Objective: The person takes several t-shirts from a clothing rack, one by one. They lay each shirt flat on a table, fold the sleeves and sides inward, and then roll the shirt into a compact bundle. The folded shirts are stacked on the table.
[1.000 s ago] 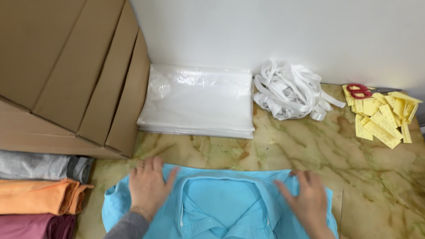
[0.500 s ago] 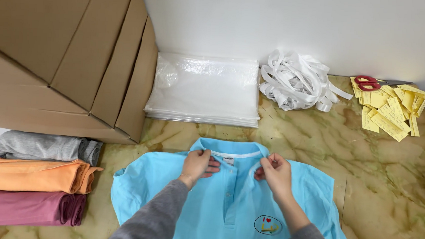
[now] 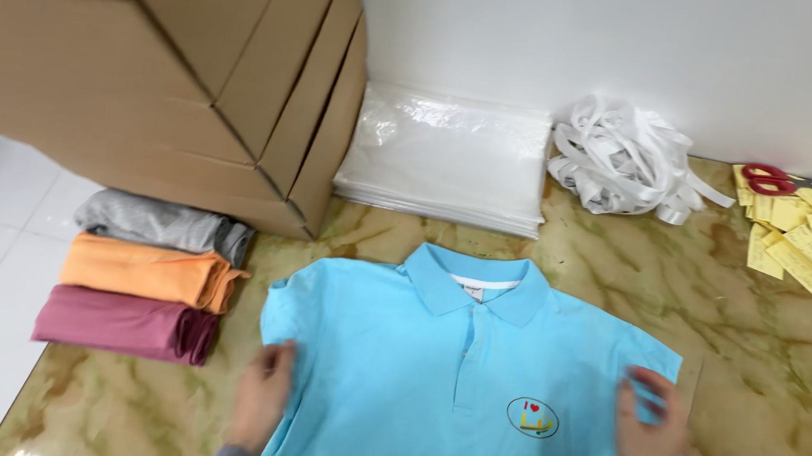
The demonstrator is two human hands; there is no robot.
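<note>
left hand (image 3: pixel 263 399) flat, right hand (image 3: pixel 651 436) flat

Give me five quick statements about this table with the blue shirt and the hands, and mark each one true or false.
1. The blue polo shirt lies front side up, collar toward the wall. True.
2. The left hand rests at the shirt's left edge and the right hand at its right edge. True.
3. The folded shirts beside it are stacked in one pile of green ones. False: they lie side by side, grey, orange and dark pink.
4. The red scissors lie on the polo's collar. False: they sit by the yellow tags at the far right.
5. A stack of clear plastic bags lies against the wall beside the cardboard boxes. True.
</note>
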